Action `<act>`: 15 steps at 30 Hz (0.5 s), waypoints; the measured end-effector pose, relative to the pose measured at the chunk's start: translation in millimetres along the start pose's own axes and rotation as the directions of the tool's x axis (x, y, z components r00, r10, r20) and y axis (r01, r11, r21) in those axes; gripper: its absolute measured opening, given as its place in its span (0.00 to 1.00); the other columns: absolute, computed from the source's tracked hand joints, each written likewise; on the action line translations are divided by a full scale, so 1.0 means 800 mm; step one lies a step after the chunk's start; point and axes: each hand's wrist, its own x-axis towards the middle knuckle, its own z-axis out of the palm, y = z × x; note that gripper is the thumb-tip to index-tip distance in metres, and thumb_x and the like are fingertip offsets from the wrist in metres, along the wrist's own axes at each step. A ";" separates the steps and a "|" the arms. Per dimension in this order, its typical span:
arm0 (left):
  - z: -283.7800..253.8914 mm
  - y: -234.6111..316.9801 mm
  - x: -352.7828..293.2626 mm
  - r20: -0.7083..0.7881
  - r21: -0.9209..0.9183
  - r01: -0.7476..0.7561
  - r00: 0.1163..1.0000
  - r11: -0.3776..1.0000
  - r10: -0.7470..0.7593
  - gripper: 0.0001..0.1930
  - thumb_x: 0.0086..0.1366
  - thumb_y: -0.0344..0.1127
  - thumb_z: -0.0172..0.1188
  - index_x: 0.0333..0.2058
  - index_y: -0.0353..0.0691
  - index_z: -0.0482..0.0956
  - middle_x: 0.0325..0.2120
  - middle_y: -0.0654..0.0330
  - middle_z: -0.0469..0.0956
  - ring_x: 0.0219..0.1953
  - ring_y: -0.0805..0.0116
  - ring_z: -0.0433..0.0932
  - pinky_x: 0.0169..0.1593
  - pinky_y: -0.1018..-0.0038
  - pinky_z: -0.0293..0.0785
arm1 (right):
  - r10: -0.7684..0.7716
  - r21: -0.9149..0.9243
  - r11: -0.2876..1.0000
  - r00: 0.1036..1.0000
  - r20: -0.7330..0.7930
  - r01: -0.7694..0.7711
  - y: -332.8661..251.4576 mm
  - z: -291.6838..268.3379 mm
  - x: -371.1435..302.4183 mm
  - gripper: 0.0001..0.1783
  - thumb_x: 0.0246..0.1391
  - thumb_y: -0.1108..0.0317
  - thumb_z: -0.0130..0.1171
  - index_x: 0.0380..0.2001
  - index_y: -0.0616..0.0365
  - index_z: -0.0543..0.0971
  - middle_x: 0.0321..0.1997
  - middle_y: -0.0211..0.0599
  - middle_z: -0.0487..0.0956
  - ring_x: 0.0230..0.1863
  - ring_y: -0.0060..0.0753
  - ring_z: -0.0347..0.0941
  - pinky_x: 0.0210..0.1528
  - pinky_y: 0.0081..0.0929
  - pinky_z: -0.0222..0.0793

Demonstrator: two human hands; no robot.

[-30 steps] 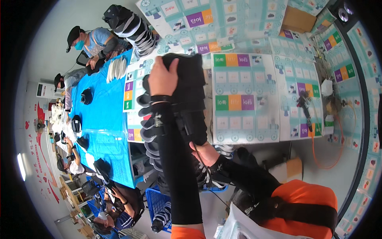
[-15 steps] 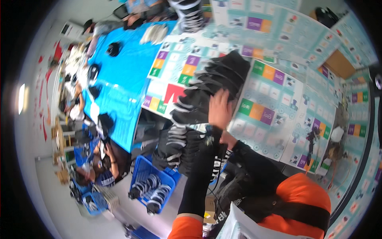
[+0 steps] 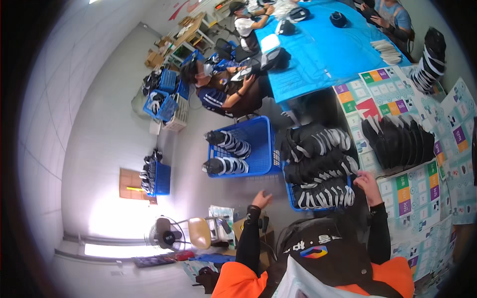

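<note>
My left hand [image 3: 262, 199] is over the grey floor, left of a blue basket packed with rows of black cap-like pieces with white edges [image 3: 323, 171]. Its fingers are loosely bent and apart, with nothing seen in them. At that basket's right edge is my right hand [image 3: 368, 188], fingers apart and likewise without a visible load; whether it touches the rim I cannot tell. Beyond it, a nested row of black pieces [image 3: 397, 143] lies on the poster-covered table [image 3: 370, 97], untouched by either hand.
Another blue basket [image 3: 258, 144] holds two stacks of the pieces. Behind it a seated person [image 3: 223, 92] handles a black piece beside the blue-covered table [image 3: 313, 64]. A tall stack [image 3: 430, 62] stands at the back right. A fan [image 3: 166, 233] and a stool [image 3: 199, 233] are at lower left.
The view has swung left toward the floor baskets. Both hands have come away from the black row on the table and moved apart; that row stays on the table.
</note>
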 end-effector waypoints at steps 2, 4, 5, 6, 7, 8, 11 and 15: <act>-0.017 0.066 -0.018 -0.008 -0.383 0.000 1.000 0.924 -0.003 0.36 0.68 0.42 0.66 0.64 0.26 0.62 0.36 0.51 0.85 0.36 0.68 0.85 0.41 0.73 0.80 | -0.047 -0.117 0.992 0.999 0.010 0.048 -0.033 0.052 0.009 0.29 0.57 0.77 0.63 0.61 0.63 0.69 0.33 0.28 0.78 0.39 0.18 0.73 0.46 0.17 0.68; -0.042 0.116 -0.032 -0.072 -0.670 -0.063 0.997 0.739 0.019 0.36 0.68 0.36 0.67 0.68 0.35 0.59 0.38 0.54 0.84 0.39 0.67 0.85 0.42 0.72 0.80 | -0.135 -0.097 0.985 0.985 0.105 0.145 -0.097 0.127 0.001 0.33 0.55 0.78 0.62 0.65 0.63 0.66 0.33 0.28 0.78 0.38 0.18 0.73 0.47 0.17 0.67; -0.053 0.150 -0.043 -0.111 -0.785 -0.090 0.994 0.613 0.004 0.35 0.68 0.36 0.67 0.68 0.36 0.60 0.33 0.61 0.82 0.36 0.71 0.82 0.42 0.72 0.80 | -0.143 -0.075 0.985 0.978 0.150 0.155 -0.129 0.160 -0.009 0.36 0.54 0.78 0.61 0.67 0.65 0.64 0.33 0.28 0.78 0.38 0.20 0.74 0.47 0.18 0.68; -0.072 0.177 -0.054 -0.192 -0.813 -0.170 0.981 0.557 0.019 0.35 0.68 0.34 0.67 0.68 0.36 0.60 0.28 0.66 0.77 0.33 0.75 0.78 0.42 0.73 0.79 | -0.207 -0.083 0.970 0.957 0.203 0.227 -0.158 0.194 -0.023 0.39 0.52 0.79 0.58 0.68 0.67 0.62 0.33 0.28 0.77 0.43 0.24 0.77 0.55 0.25 0.68; -0.101 0.189 -0.066 -0.276 -0.781 -0.267 0.959 0.565 0.070 0.34 0.67 0.30 0.66 0.68 0.35 0.60 0.25 0.68 0.74 0.31 0.77 0.75 0.42 0.74 0.77 | -0.297 -0.125 0.934 0.920 0.257 0.336 -0.186 0.227 -0.043 0.41 0.50 0.80 0.56 0.69 0.67 0.60 0.31 0.28 0.77 0.46 0.29 0.79 0.60 0.30 0.66; -0.129 0.199 -0.078 -0.371 -0.761 -0.374 0.921 0.530 0.118 0.33 0.66 0.25 0.63 0.67 0.32 0.59 0.26 0.67 0.75 0.31 0.78 0.75 0.42 0.75 0.76 | -0.380 -0.159 0.882 0.870 0.314 0.443 -0.211 0.257 -0.063 0.43 0.48 0.82 0.55 0.71 0.67 0.59 0.30 0.28 0.76 0.50 0.34 0.80 0.66 0.36 0.64; -0.216 0.250 -0.113 -0.507 -0.688 -0.549 0.832 0.475 0.227 0.33 0.66 0.23 0.60 0.67 0.27 0.58 0.24 0.66 0.73 0.30 0.77 0.73 0.44 0.75 0.74 | -0.502 -0.035 0.830 0.773 0.388 0.557 -0.265 0.326 -0.138 0.47 0.44 0.83 0.53 0.72 0.69 0.56 0.25 0.27 0.75 0.53 0.45 0.82 0.71 0.45 0.59; -0.271 0.254 -0.121 -0.464 -0.739 -0.541 0.841 0.401 0.277 0.34 0.67 0.29 0.64 0.67 0.29 0.60 0.30 0.61 0.78 0.35 0.70 0.79 0.47 0.75 0.75 | -0.557 0.074 0.747 0.562 0.611 0.661 -0.296 0.391 -0.200 0.47 0.43 0.82 0.56 0.70 0.74 0.56 0.24 0.29 0.76 0.50 0.48 0.84 0.75 0.48 0.49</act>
